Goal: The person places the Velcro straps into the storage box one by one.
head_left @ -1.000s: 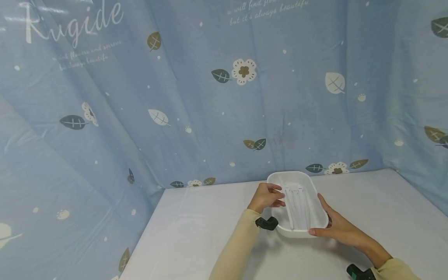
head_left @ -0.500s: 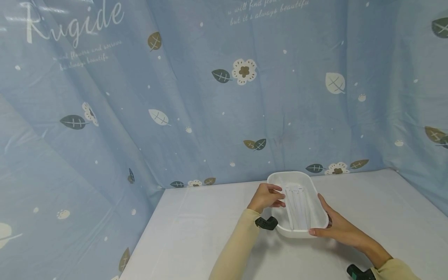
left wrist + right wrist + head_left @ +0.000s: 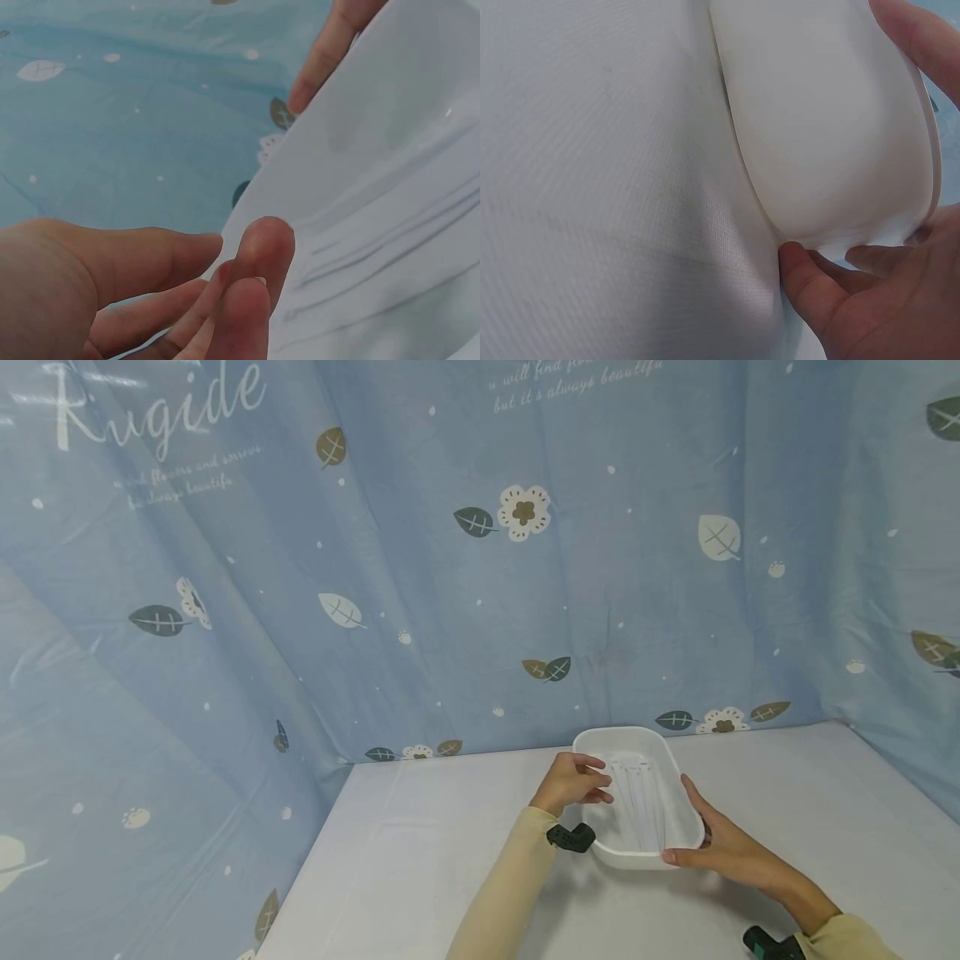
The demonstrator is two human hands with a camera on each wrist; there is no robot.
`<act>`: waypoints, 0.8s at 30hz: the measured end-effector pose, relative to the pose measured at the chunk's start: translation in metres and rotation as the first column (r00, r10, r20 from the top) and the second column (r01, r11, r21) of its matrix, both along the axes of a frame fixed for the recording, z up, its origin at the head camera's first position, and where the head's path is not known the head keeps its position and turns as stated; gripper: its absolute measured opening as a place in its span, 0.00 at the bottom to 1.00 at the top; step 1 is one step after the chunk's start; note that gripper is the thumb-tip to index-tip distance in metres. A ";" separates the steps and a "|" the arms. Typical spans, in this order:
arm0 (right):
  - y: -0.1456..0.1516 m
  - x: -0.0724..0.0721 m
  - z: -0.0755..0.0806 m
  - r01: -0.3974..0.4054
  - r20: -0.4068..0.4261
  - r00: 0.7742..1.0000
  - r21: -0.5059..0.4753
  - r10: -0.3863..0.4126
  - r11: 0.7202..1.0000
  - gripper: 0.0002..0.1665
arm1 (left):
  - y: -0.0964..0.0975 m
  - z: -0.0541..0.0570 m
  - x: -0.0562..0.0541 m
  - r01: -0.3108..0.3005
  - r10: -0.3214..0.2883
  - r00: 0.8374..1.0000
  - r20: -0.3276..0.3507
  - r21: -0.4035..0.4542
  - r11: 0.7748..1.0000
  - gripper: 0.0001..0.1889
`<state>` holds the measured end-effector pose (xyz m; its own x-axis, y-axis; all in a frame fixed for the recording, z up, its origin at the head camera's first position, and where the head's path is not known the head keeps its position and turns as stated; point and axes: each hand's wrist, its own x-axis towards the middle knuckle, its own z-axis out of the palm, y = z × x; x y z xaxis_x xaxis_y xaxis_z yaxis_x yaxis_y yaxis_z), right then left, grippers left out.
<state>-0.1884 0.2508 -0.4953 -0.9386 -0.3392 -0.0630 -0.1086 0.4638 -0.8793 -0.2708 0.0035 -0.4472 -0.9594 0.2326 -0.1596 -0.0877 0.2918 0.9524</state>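
Observation:
A white plastic tray (image 3: 630, 861) with rounded corners sits toward the right part of the table, and its outer wall fills much of the right wrist view. Inside lie several thin, pale strips (image 3: 643, 806) side by side; their exact kind is unclear. My left hand (image 3: 572, 783) reaches over the tray's left rim, fingers loosely bent beside the strips. Between its thumb and fingertips the left wrist view shows a gap and nothing clearly held. My right hand (image 3: 723, 847) grips the tray's near right corner, thumb at the near rim and fingers along the right side.
A white cloth covers the table (image 3: 435, 843). Behind and to the left hangs a blue curtain (image 3: 420, 568) with leaf and flower prints. Dark wrist devices are strapped on both arms, the left one (image 3: 572, 838) close to the tray's rim.

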 end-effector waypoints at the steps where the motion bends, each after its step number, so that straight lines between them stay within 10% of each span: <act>1: 0.000 0.000 0.000 0.000 0.001 1.000 0.000 0.000 1.000 0.73 | 0.000 0.000 0.000 0.001 -0.001 1.000 0.000 0.000 1.000 0.18; 24: 0.004 -0.001 0.000 0.000 -0.032 1.000 0.016 0.000 1.000 0.74 | -0.027 0.014 0.000 0.055 -0.050 0.990 -0.132 0.036 0.998 0.15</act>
